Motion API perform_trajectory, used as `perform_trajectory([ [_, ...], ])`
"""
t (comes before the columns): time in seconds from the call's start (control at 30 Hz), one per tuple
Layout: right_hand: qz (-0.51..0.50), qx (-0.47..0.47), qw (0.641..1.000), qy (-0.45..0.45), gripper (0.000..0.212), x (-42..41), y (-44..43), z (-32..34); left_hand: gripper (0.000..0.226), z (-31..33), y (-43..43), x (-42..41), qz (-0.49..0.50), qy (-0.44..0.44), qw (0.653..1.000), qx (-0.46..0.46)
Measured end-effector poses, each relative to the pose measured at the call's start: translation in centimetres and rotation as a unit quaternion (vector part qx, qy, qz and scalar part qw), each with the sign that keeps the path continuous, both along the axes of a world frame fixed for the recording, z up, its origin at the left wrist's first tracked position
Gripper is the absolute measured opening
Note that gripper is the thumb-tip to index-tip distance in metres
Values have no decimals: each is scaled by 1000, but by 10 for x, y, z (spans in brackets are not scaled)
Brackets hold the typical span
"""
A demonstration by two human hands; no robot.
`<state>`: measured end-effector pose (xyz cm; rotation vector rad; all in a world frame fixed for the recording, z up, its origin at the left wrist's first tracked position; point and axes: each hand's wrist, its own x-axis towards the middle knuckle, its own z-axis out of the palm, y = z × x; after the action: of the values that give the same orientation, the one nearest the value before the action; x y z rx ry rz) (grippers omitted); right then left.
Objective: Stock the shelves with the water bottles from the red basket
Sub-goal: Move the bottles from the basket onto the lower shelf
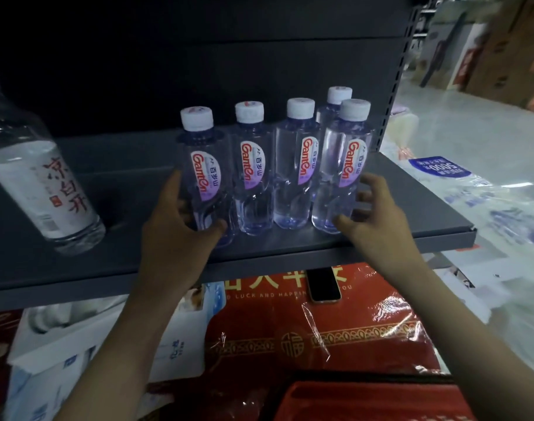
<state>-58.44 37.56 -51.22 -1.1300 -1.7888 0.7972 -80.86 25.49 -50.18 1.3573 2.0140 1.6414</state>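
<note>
"Gripping what, that left hand [174,232]?" (desk)

"The first water bottle [201,174] in a row on a grey shelf [411,214]. Fingers curl behind it and the thumb lies across its lower front. The bottle stands upright with its white cap on." (photographer)

"And the right hand [372,220]?" (desk)

"Fingers spread and loosely bent, holding nothing. The thumb tip sits at the base of the end bottle [341,174], just left of the palm. Whether the fingers touch it, I cannot tell." (photographer)

"Between the two hands?" (desk)

"A second bottle [253,168] and a third bottle [296,165], upright, side by side, labels facing out. A fifth bottle [338,95] stands behind the end one, beyond the right hand's fingers." (photographer)

"The basket?" (desk)

"The red basket [366,399] is below the right forearm, lower than the shelf, with only part of it in shot." (photographer)

"Anything else?" (desk)

"A larger bottle [40,183] with red characters looks tilted on the shelf, well left of the left hand. A dark phone [324,284] lies on red wrapped packaging [290,329] under the shelf, between the wrists." (photographer)
</note>
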Motion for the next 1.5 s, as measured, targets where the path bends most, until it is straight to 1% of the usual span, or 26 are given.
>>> perform_trajectory([
  [0.07,-5,4,1000,-5,60,-3,2,-3,80,0,5,1,7,0,1000,0],
  [0.17,-5,-1,1000,5,57,-7,5,-4,78,-2,10,0,8,1,1000,4],
  [0.4,-11,-9,1000,-2,58,-11,13,-3,72,-2,17,-4,-7,12,1000,-5],
  [0.53,-6,-12,999,-29,62,-10,11,5,73,1,17,-4,-9,11,1000,-10],
  [0.6,-6,-3,999,-51,65,-6,4,7,69,0,11,-2,9,51,998,-27],
  [0.7,-21,30,993,-116,67,7,-22,8,77,-5,-3,11,54,148,985,-77],
  [0.73,-16,44,989,-141,65,13,-33,7,79,-9,-8,18,64,197,973,-99],
  [0.8,1,67,975,-210,59,31,-56,6,82,-13,-20,35,82,287,940,-167],
  [0.87,3,81,956,-282,55,55,-78,-1,82,-16,-35,58,70,327,910,-243],
  [0.9,4,76,946,-314,53,69,-89,-7,79,-21,-44,70,53,346,899,-264],
  [0.97,7,40,928,-369,51,102,-110,-20,71,-36,-61,97,1,391,883,-261],
  [1.03,11,-21,908,-419,49,139,-129,-35,61,-60,-78,129,-79,423,866,-255],
  [1.07,16,-54,897,-438,48,157,-138,-44,57,-74,-87,146,-122,435,852,-266],
  [1.13,41,-121,875,-466,43,190,-156,-66,50,-107,-106,174,-198,443,810,-328],
  [1.2,64,-197,845,-492,38,219,-174,-92,44,-144,-123,190,-279,396,770,-414],
  [1.27,69,-249,821,-509,35,244,-189,-118,46,-173,-132,196,-357,363,714,-481],
  [1.3,69,-262,808,-524,34,253,-194,-128,49,-187,-134,196,-386,360,691,-493],
  [1.37,48,-259,781,-565,33,261,-200,-147,55,-205,-137,194,-421,409,644,-491],
  [1.43,32,-271,791,-548,36,256,-202,-168,64,-226,-136,195,-444,493,608,-435],
  [1.47,34,-284,802,-524,37,251,-202,-182,64,-233,-132,200,-456,521,595,-407],
  [1.5,44,-304,810,-500,37,246,-201,-195,61,-241,-126,205,-469,544,594,-363],
])
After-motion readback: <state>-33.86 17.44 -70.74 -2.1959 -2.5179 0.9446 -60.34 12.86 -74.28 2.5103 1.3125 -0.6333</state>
